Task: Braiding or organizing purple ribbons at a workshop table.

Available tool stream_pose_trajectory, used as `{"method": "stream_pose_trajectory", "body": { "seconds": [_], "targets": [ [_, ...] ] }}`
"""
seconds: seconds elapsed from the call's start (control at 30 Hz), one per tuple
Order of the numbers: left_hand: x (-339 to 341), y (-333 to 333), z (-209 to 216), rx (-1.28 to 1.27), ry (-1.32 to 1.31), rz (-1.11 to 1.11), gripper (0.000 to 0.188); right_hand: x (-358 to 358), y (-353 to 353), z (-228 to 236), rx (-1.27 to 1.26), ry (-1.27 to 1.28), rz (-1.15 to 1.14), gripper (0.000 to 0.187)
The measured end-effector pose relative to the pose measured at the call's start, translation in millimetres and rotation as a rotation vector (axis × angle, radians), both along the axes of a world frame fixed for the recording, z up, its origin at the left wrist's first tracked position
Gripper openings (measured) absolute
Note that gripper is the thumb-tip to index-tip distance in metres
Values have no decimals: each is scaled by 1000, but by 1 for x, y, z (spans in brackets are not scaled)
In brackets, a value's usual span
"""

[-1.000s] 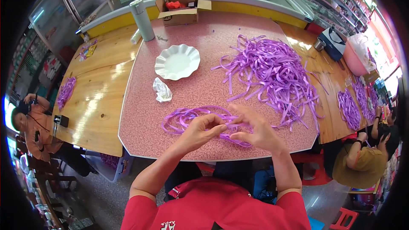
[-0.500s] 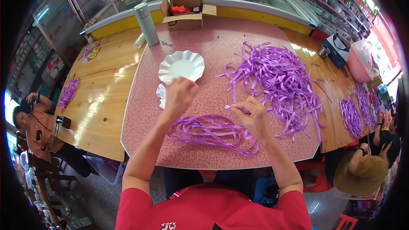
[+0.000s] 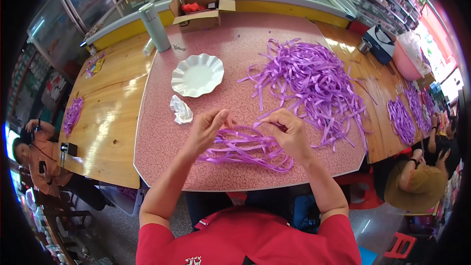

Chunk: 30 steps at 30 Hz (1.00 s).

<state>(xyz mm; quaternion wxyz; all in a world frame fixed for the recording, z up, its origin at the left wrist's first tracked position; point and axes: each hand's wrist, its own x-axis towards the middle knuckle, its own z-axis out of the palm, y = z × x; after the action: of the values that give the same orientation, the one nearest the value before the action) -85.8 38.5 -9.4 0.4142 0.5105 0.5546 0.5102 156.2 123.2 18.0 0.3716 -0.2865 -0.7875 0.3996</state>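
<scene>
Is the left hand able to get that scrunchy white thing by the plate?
Probably yes: the left hand is near the crumpled white thing, with just pink tabletop showing between them, though I can't tell whether that hand is holding something.

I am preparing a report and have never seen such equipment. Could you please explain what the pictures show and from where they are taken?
There is no machine here: a person works with two bare hands. The camera sits on the person's head, looking down; its fisheye lens bends straight edges. On the pink tabletop, near the hands, lies a loose coil of purple ribbon, with a big ribbon pile to the right. Farther off are a wavy-edged white dish, a flask and an open cardboard box. The right hand pinches a ribbon end; whether the left hand holds anything, I cannot tell.
</scene>
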Motion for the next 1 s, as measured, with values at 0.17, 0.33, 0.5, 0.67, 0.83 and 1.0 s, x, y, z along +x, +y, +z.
{"method": "stream_pose_trajectory", "body": {
  "seconds": [0.17, 0.33, 0.5, 0.67, 0.83, 1.0],
  "targets": [
    [50, -17, -3, 150, 3, 13, 60, 0, -22, 13, 105, 53, 53, 14],
    [78, -19, -3, 46, -43, -117, 47, 10, -33, 13, 244, 53, 27, 16],
    [95, -27, 8, 166, -35, -31, 26, 18, -40, 11, 292, 40, -3, 16],
    [93, -35, 7, 194, -133, -143, 23, 25, -44, 11, 145, 79, 44, 16],
    [90, -33, 8, 99, -82, -168, 31, 31, -44, 10, 282, 75, 56, 16],
    [96, -38, 8, 42, -120, -220, 29, 37, -50, 11, 353, 68, 24, 15]
  ]
}}
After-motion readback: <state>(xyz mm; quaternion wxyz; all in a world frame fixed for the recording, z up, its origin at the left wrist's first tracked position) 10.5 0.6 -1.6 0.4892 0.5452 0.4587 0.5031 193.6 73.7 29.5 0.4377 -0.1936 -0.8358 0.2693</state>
